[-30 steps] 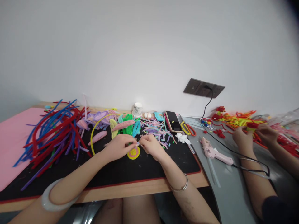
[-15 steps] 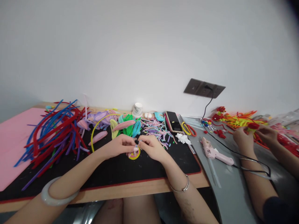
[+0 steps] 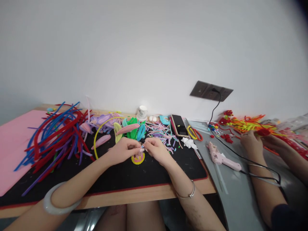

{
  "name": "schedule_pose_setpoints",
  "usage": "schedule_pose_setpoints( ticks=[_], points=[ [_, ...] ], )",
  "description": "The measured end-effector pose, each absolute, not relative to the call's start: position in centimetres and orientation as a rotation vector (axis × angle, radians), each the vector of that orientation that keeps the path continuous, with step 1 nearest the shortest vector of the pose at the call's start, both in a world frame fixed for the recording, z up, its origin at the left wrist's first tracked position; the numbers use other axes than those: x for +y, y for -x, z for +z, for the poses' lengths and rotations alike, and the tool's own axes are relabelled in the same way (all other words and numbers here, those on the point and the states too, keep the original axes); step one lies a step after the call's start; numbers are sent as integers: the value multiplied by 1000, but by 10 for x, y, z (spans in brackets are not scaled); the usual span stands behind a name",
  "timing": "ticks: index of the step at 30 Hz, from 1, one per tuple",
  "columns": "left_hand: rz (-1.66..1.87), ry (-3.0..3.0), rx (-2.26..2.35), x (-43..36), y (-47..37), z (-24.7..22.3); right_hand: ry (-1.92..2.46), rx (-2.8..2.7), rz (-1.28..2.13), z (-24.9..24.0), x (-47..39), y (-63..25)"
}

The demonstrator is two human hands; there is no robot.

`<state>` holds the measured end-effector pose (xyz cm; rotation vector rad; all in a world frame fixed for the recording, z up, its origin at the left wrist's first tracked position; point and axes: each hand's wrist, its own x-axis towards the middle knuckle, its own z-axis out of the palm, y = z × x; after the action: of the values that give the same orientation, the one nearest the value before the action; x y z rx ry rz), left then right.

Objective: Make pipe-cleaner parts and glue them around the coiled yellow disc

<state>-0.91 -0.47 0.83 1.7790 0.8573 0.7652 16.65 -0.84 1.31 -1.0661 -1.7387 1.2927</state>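
My left hand [image 3: 126, 149] and my right hand [image 3: 156, 149] meet over the black mat [image 3: 115, 176], both with fingers pinched together. What lies between the fingertips is too small and covered to make out. Just below them shows a round fuzzy pipe-cleaner piece [image 3: 138, 162], pink with a yellow rim; whether it rests on the mat or hangs from the fingers I cannot tell. Behind the hands lie pink pipe-cleaner loops [image 3: 128, 128], green ones [image 3: 132, 121] and a yellow bundle [image 3: 117, 130].
Red and blue pipe cleaners [image 3: 60, 134] sprawl at left on a pink sheet [image 3: 14, 141]. A paper cup [image 3: 142, 113], phone [image 3: 179, 124], scissors [image 3: 194, 133] and cut pieces [image 3: 163, 133] sit behind. Right, a corded glue gun [image 3: 223, 159]; a co-worker's hands [image 3: 252, 144] hold something red.
My fingers have shifted slightly, and more of the yellow-rimmed round piece shows below them. The co-worker's hands have turned the red thing.
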Motion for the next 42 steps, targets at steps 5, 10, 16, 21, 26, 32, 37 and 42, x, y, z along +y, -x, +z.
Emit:
schedule_pose_setpoints(
  ticks=[5, 10, 16, 21, 26, 32, 37, 42],
  points=[
    [603, -1414, 617, -4, 16, 9, 801, -2084, 947, 26, -11, -172],
    [594, -1476, 672, -5, 12, 8, 930, -2087, 832, 26, -15, -171],
    [711, -1888, 950, -7, 5, 7, 1186, -1830, 994, 13, -13, -163],
    [857, -2138, 999, -7, 2, 3, 1338, -1671, 1085, 2, -7, -160],
    [737, -1737, 878, -5, 8, 3, 1105, -1810, 1118, 13, -8, -168],
    [565, -1439, 635, -4, 14, 11, 873, -2100, 1065, 31, -14, -177],
    [569, -1584, 746, -6, 9, 12, 990, -2084, 984, 28, -15, -174],
    [661, -1915, 969, -7, 5, 8, 1107, -1880, 1054, 16, -11, -169]
  ],
)
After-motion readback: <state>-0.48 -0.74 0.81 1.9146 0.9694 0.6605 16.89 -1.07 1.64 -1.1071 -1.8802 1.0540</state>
